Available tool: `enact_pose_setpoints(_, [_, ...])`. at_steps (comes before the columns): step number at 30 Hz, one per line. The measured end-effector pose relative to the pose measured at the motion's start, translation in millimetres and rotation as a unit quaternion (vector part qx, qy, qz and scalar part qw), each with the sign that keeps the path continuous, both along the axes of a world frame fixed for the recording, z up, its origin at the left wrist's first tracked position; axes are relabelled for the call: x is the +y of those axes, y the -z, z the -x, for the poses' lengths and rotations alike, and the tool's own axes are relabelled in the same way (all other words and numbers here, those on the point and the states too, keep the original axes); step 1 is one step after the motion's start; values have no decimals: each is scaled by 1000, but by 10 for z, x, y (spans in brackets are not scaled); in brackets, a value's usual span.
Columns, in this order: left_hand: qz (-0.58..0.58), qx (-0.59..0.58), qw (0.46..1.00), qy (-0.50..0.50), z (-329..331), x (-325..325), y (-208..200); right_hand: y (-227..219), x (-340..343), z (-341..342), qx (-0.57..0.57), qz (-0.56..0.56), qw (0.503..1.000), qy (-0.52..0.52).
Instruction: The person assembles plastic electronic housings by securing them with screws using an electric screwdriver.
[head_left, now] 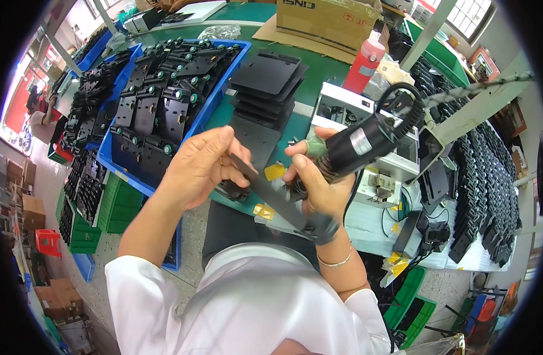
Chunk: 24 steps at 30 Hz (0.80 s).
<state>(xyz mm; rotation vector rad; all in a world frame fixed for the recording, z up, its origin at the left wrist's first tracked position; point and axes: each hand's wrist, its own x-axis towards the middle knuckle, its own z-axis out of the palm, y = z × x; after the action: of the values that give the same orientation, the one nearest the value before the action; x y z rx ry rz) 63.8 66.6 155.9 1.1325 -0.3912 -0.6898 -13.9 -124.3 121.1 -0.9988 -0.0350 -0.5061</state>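
My left hand (203, 165) grips a flat black plate (271, 196) between thumb and fingers, seen nearly edge-on. A blurred round black part (322, 227) sits at the plate's near end, by my right wrist. My right hand (324, 188) is wrapped around the lower end of a black electric screwdriver (363, 143), tilted with its cord end up and to the right. Green tape covers one of its fingertips. The screwdriver's tip is hidden behind my hand and the plate. Beyond my hands rises a stack of black plates (265, 80) on the green table.
A blue tray (246, 52) of black plates with attached cylindrical parts stands left. To the right are a white machine (342, 94), a red bottle (363, 66) and rows of black parts (484, 195). A cardboard box (324, 29) stands at the back. Another person (43, 125) is far left.
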Motion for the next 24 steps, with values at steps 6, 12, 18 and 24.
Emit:
enact_pose_setpoints(6, [126, -172, 974, -70, 667, -239, 253, -51, 367, 93, 9, -77, 995, 56])
enact_pose_setpoints(12, [97, -376, 919, -72, 583, -658, 642, 62, 68, -45, 61, 29, 982, 174])
enact_pose_setpoints(18, [161, -604, 762, -170, 307, -1055, 1252, 426, -134, -27, 19, 104, 974, 201])
enact_pose_setpoints(24, [109, -604, 781, -114, 417, -693, 1461, 748, -313, -33, 10, 107, 971, 214])
